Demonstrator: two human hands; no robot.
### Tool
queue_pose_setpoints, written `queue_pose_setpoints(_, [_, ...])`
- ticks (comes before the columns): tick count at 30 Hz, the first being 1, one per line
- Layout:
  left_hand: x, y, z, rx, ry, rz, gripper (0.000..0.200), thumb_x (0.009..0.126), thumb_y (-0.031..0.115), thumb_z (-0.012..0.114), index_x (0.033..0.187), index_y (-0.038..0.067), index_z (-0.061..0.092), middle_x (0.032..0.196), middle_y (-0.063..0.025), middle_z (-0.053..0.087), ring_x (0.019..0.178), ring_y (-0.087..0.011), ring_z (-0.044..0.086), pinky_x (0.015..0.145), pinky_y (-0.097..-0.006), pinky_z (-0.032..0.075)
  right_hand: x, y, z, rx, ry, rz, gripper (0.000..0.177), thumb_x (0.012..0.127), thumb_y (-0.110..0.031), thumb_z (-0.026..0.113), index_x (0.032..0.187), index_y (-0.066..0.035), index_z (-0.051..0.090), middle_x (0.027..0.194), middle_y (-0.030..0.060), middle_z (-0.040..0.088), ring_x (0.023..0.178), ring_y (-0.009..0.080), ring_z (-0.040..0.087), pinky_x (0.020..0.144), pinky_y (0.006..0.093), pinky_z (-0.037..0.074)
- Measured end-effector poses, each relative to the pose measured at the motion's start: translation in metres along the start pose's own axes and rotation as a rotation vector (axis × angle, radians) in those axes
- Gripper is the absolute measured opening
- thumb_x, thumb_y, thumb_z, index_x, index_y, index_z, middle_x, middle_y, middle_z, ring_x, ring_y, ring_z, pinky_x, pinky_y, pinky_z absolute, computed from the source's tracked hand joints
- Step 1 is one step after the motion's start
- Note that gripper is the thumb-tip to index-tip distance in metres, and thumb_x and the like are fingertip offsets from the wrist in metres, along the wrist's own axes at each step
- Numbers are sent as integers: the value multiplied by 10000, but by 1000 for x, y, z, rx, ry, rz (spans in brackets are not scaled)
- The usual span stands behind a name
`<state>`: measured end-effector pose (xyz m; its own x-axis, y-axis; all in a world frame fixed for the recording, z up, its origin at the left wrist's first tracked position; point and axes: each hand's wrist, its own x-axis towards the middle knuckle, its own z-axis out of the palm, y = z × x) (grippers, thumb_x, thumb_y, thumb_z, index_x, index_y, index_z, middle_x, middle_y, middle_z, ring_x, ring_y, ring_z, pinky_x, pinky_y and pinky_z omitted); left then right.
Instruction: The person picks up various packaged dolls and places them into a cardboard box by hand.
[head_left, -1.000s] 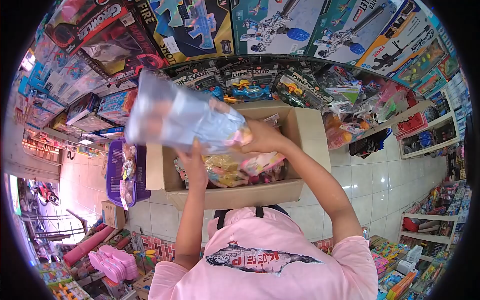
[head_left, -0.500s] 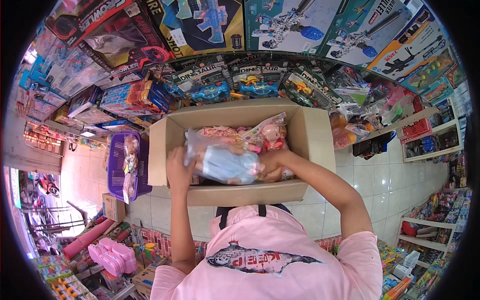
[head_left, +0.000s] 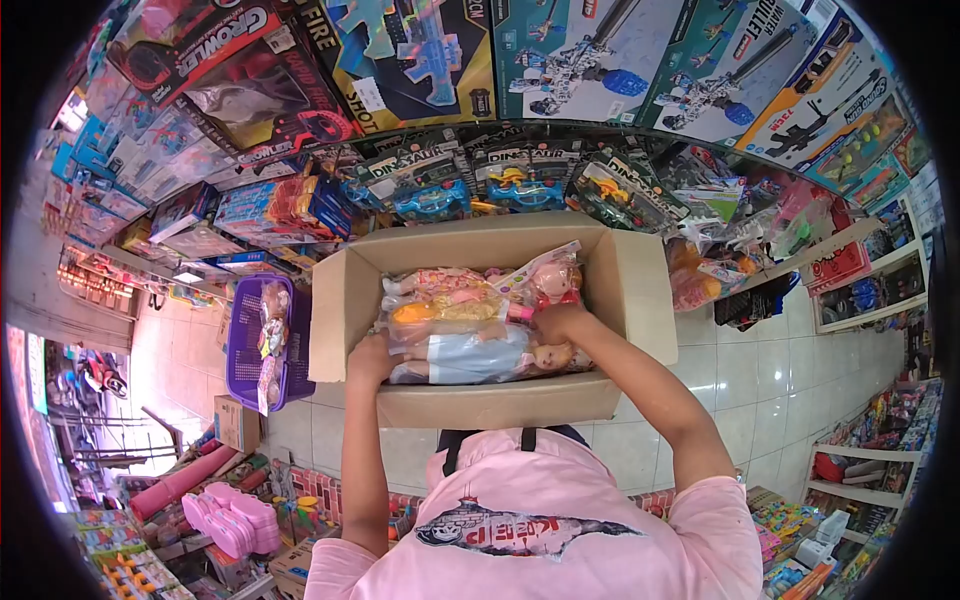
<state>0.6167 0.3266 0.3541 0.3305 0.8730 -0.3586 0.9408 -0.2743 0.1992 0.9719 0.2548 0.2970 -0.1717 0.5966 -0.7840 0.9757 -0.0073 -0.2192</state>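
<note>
An open cardboard box (head_left: 490, 408) stands in front of me with several bagged dolls in it. Nearest to me lies a doll in a light blue dress (head_left: 478, 357), in clear plastic, its head to the right. My left hand (head_left: 371, 358) is closed at the foot end of its bag, by the box's left wall. Beyond it lies a bagged doll with orange and pink clothing (head_left: 450, 304). My right hand (head_left: 560, 323) reaches in near the blue-dressed doll's head, its fingers mostly hidden. Past that hand is a bagged doll with a header card (head_left: 548, 280).
A purple basket (head_left: 240, 345) with bagged toys stands left of the box. Shelves of carded dinosaur toys (head_left: 520, 175) and large toy-gun boxes (head_left: 575, 60) run along the far side. Pink packs (head_left: 232, 520) lie at lower left; a white shelf (head_left: 865, 465) stands at right.
The blue-dressed doll, blurred and higher before, now lies flat along the near side of the box. My left hand has moved lower with its foot end. The view has shifted slightly.
</note>
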Motion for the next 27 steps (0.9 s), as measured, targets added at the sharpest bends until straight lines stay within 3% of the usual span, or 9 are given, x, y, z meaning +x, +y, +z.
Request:
queue_pose_setpoints(5, [-30, -18, -42, -455, 174, 275, 299, 838, 194, 695, 1046, -5, 617, 1003, -206, 661, 916, -353, 636, 806, -402, 503, -104, 35, -18, 691, 815, -379, 304, 846, -121, 627, 1128, -8, 616, 1068, 130, 664, 958, 239, 657, 820, 361, 514])
queue_pose_setpoints(7, [-39, -30, -50, -405, 662, 269, 233, 875, 128, 634, 1063, -8, 610, 989, -173, 641, 897, -291, 610, 826, -348, 472, -144, 48, -13, 905, 1165, -201, 244, 878, -90, 603, 1109, -11, 617, 1031, 97, 668, 929, 208, 646, 811, 317, 498])
queue_pose_setpoints(11, [-37, -105, 17, -736, 769, 17, 170, 917, 96, 575, 1050, -8, 600, 955, -128, 620, 903, -236, 588, 842, -328, 452, -136, 123, 81, 1033, 1737, 414, 246, 934, -157, 601, 1092, 31, 606, 1019, 135, 674, 941, 186, 619, 816, 336, 492])
queue_pose_setpoints(15, [-55, -208, 194, -792, 745, -226, 199, 931, 150, 574, 1023, -25, 598, 930, -144, 633, 878, -251, 583, 801, -364, 462, -35, 223, 293, 1361, 1573, 473, 354, 949, -286, 580, 1155, 2, 599, 1026, 120, 666, 911, 146, 609, 762, 327, 496])
queue_pose_setpoints(16, [-67, -253, 269, -756, 541, -309, 257, 896, 198, 625, 1050, -8, 612, 965, -161, 651, 918, -260, 598, 810, -370, 476, -45, 182, 284, 1664, 1327, 606, 382, 955, -335, 535, 1171, -25, 592, 964, 109, 671, 774, 135, 623, 602, 285, 482])
queue_pose_setpoints(17, [-85, -258, 322, -1363, 285, -252, 338, 859, 212, 662, 1127, 12, 613, 1060, -176, 647, 1025, -286, 602, 864, -371, 480, -29, 177, 320, 1653, 986, 704, 364, 955, -307, 490, 1187, -42, 582, 883, 98, 680, 611, 148, 609, 459, 261, 421])
queue_pose_setpoints(19, [-132, -241, 348, -425, -157, -210, 492, 903, 376, 605, 1302, 91, 565, 1330, -110, 583, 1219, -344, 540, 1008, -480, 419, 13, 187, 384, 1616, 717, 643, 340, 942, -271, 478, 1169, -48, 596, 811, 106, 688, 558, 187, 632, 428, 300, 450])
queue_pose_setpoints(21, [-169, -199, 331, -226, -891, -406, 557, 949, 513, 451, 1380, 171, 536, 1344, -130, 580, 1198, -332, 554, 978, -456, 433, 44, 140, 378, 1563, 655, 602, 339, 939, -279, 483, 1153, -45, 602, 809, 106, 689, 561, 189, 636, 433, 304, 455])
queue_pose_setpoints(27, [-218, -185, 332, -630, -792, -712, 554, 922, 475, 557, 1241, 29, 632, 1161, -197, 653, 902, -259, 611, 851, -394, 491, 67, 39, 400, 1409, 443, 506, 341, 933, -304, 496, 1104, -36, 619, 804, 106, 693, 569, 196, 648, 448, 314, 473])
